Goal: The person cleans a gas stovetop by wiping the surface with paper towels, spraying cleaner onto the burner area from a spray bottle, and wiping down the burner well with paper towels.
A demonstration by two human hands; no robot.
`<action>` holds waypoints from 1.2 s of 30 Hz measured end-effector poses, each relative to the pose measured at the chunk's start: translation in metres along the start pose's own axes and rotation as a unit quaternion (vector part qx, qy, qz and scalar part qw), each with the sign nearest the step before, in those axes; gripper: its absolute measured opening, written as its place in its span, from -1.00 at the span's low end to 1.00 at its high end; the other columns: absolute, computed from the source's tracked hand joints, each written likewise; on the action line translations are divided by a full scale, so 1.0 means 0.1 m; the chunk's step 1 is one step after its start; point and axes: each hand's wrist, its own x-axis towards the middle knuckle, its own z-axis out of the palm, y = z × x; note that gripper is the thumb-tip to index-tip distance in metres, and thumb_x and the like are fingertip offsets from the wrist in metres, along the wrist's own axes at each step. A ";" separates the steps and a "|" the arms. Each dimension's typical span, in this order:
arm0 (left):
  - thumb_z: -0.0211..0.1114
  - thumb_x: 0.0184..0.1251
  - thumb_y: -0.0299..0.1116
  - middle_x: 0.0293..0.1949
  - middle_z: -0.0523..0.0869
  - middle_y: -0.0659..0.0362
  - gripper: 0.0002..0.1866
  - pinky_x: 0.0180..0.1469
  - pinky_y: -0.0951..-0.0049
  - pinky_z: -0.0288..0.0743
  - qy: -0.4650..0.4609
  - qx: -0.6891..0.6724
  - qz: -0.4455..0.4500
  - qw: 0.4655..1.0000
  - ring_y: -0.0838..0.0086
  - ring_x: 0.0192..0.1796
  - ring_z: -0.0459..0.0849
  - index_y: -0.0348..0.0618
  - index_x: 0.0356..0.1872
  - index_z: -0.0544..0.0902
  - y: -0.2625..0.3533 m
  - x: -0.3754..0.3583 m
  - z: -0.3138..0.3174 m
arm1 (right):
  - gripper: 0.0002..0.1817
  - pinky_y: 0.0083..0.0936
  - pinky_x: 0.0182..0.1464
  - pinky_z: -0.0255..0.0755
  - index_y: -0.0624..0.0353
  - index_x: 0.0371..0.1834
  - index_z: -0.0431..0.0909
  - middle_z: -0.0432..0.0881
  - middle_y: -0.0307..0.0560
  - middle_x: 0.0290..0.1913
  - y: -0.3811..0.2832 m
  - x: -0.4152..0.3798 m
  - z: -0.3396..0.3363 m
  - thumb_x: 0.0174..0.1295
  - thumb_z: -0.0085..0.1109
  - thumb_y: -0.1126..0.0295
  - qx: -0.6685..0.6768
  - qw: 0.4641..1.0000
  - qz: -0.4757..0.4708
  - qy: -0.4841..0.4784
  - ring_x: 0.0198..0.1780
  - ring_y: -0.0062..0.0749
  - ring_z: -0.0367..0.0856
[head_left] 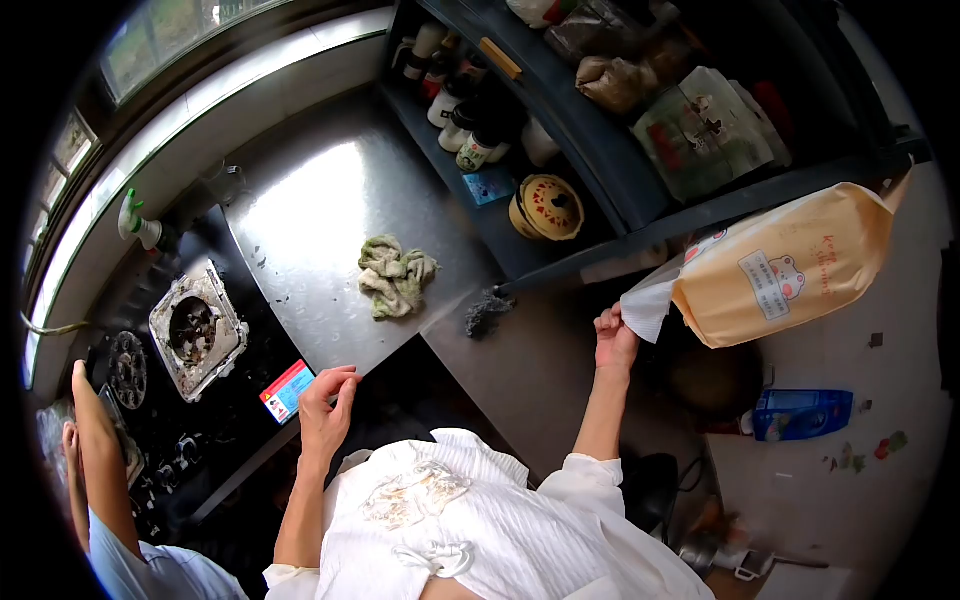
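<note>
Shiny metal counter (318,312) | right hand (615,342) pinching textured white sheet (650,303) at boxy pack (800,255) | left hand (325,412) loosely half-curled

A: Anything beyond the left hand (325,410)?
B: A window (155,45), at the far edge. Shows blurred green outside. Below, a pale, brightly lit ledge (290,45); nearer the hand, a metal counter (315,310) under strong white glare.
A: And beyond the right hand (615,340)?
B: Dark open shelving (625,242). Sinks into shadow at the back.
A: Past that hand's outer side?
B: A pale surface (815,510), flecked with small coloured patches (890,447). Hard to call wall or floor.
</note>
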 end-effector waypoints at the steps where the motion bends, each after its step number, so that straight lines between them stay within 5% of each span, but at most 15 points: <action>1: 0.23 0.35 -0.49 -0.14 0.76 0.02 -0.88 -0.10 0.46 0.57 0.000 0.000 0.004 1.000 0.37 -0.18 0.75 -0.32 -0.25 0.70 0.02 0.02 0.02 | -0.79 -0.59 -0.41 0.21 0.11 -0.43 0.46 0.34 -0.30 -0.58 -0.06 0.06 -0.05 0.30 0.17 0.27 0.030 1.000 0.003 0.002 -0.55 -0.60 0.29; 3: 0.23 0.35 -0.49 -0.14 0.76 0.02 -0.88 -0.10 0.46 0.57 0.007 -0.010 0.008 1.000 0.36 -0.17 0.75 -0.32 -0.25 0.70 0.10 0.04 0.05 | -0.75 -0.52 -0.23 0.42 0.20 -0.04 0.55 0.60 -0.19 -0.29 -0.36 -0.09 0.06 0.30 0.13 0.32 0.042 0.996 -0.078 -0.031 -0.32 -0.53 0.50; 5: 0.23 0.35 -0.49 -0.14 0.76 0.02 -0.88 -0.10 0.45 0.57 0.000 -0.008 0.003 1.000 0.36 -0.16 0.76 -0.31 -0.25 0.70 0.13 -0.01 -0.02 | -0.73 -0.48 -0.16 0.50 0.24 -0.02 0.55 0.61 -0.16 -0.32 -0.68 -0.38 0.41 0.34 0.02 0.33 0.000 0.988 -0.157 0.006 -0.24 -0.46 0.56; 7: 0.24 0.34 -0.48 -0.14 0.76 0.03 -0.88 -0.10 0.44 0.57 0.003 0.012 0.025 1.000 0.34 -0.15 0.76 -0.30 -0.25 0.71 0.14 0.02 0.01 | -0.77 -0.53 -0.28 0.58 0.29 -0.13 0.58 0.65 -0.10 -0.29 -0.27 -0.14 0.11 0.35 0.04 0.34 -0.247 0.943 -0.217 0.038 -0.29 -0.45 0.64; 9: 0.25 0.34 -0.48 -0.14 0.76 0.02 -0.88 -0.11 0.44 0.57 0.001 0.025 0.037 0.999 0.31 -0.16 0.76 -0.29 -0.25 0.71 0.09 0.03 0.06 | -0.89 -0.59 -0.35 0.46 0.25 -0.32 0.56 0.60 -0.17 -0.43 0.29 0.02 -0.26 0.31 0.04 0.49 -0.191 0.976 -0.103 0.013 -0.38 -0.51 0.58; 10: 0.25 0.33 -0.48 -0.15 0.76 0.03 -0.88 -0.11 0.44 0.57 -0.003 0.024 0.035 0.999 0.31 -0.16 0.76 -0.29 -0.26 0.71 0.09 0.02 0.06 | -0.84 -0.62 -0.42 0.25 0.21 -0.50 0.49 0.46 -0.31 -0.53 0.72 0.25 -0.70 0.27 0.07 0.51 -0.433 0.886 -0.162 0.026 -0.48 -0.66 0.37; 11: 0.25 0.33 -0.48 -0.15 0.76 0.03 -0.88 -0.10 0.44 0.58 -0.008 0.023 0.033 0.999 0.31 -0.16 0.76 -0.29 -0.26 0.71 0.10 0.02 0.05 | -0.75 -0.59 -0.43 0.11 0.17 -0.62 0.38 0.31 -0.40 -0.56 0.69 -0.16 -0.36 0.24 0.09 0.48 -0.360 0.931 -0.052 0.023 -0.48 -0.73 0.19; 12: 0.25 0.33 -0.47 -0.16 0.76 0.04 -0.88 -0.10 0.44 0.58 -0.021 0.013 0.021 0.999 0.31 -0.16 0.75 -0.29 -0.26 0.71 0.17 0.05 0.06 | -0.72 -0.60 -0.44 0.09 0.19 -0.64 0.31 0.23 -0.44 -0.58 0.91 -0.16 -0.51 0.23 0.10 0.49 -0.382 0.918 -0.111 -0.009 -0.47 -0.74 0.16; 17: 0.32 0.31 -0.35 -0.15 0.76 0.05 -0.77 -0.08 0.40 0.61 -0.135 -0.028 -0.002 0.990 0.35 -0.12 0.74 -0.24 -0.10 0.69 0.50 0.25 0.23 | -0.80 -0.56 -0.13 0.39 0.40 -0.24 0.63 0.60 -0.20 -0.24 0.78 -0.89 0.17 0.19 0.12 0.47 -0.277 0.942 -0.155 -0.106 -0.18 -0.51 0.55; 21: 0.29 0.38 -0.13 0.30 0.51 0.06 -0.42 0.17 0.28 0.53 -0.166 -0.182 -0.023 0.969 0.25 0.27 0.53 -0.09 0.36 0.40 0.61 0.39 0.48 | -0.65 -0.40 0.16 0.38 0.41 -0.09 0.64 0.68 -0.05 -0.02 0.84 -1.20 0.57 0.12 0.06 0.42 -0.277 0.912 -0.216 -0.210 0.03 -0.32 0.58; 25: 0.24 0.37 0.06 0.44 0.29 0.04 -0.21 0.40 0.04 0.25 -0.161 -0.144 0.012 0.976 0.21 0.48 0.24 -0.02 0.50 0.15 0.57 0.38 0.42 | -0.58 -0.41 0.21 0.39 0.47 -0.08 0.66 0.67 0.06 0.01 0.74 -1.54 1.14 -0.01 0.03 0.50 -0.119 0.936 -0.033 -0.330 0.04 -0.30 0.63; 27: 0.22 0.36 0.13 0.40 0.32 -0.02 -0.16 0.44 0.05 0.16 -0.191 -0.280 -0.036 0.940 0.22 0.46 0.24 -0.04 0.52 0.10 0.49 0.32 0.38 | -0.60 -0.42 0.12 0.46 0.46 -0.12 0.66 0.71 0.01 -0.11 0.89 -1.66 1.24 0.01 0.01 0.45 -0.104 0.922 0.038 -0.372 -0.05 -0.35 0.67; 31: 0.27 0.40 -0.07 0.28 0.44 0.09 -0.23 0.33 0.34 0.33 -0.158 -0.498 -0.142 0.841 0.46 0.31 0.41 -0.16 0.49 0.13 0.19 0.04 0.10 | -0.66 -0.41 0.09 0.49 0.36 -0.10 0.62 0.71 -0.05 -0.13 1.44 -1.77 1.41 0.17 0.04 0.37 0.045 0.902 0.257 -0.345 -0.05 -0.37 0.68; 32: 0.26 0.43 -0.24 0.13 0.58 0.18 -0.44 0.19 0.46 0.43 -0.057 -0.484 -0.148 0.860 0.56 0.14 0.56 -0.22 0.35 0.35 0.11 -0.02 0.07 | -0.67 -0.41 0.09 0.51 0.35 -0.07 0.61 0.70 -0.04 -0.10 1.45 -1.88 1.54 0.21 0.04 0.36 0.025 0.883 0.294 -0.364 -0.05 -0.36 0.68; 36: 0.20 0.45 -0.34 -0.18 0.72 0.25 -0.71 -0.05 0.55 0.48 0.206 -0.425 -0.176 0.864 0.65 -0.15 0.61 -0.29 0.07 0.62 -0.33 -0.22 -0.26 | -0.75 -0.39 0.05 0.59 0.25 -0.17 0.54 0.67 0.02 -0.05 1.72 -2.29 1.82 0.48 -0.02 0.28 -0.103 0.821 0.378 -0.414 -0.03 -0.34 0.69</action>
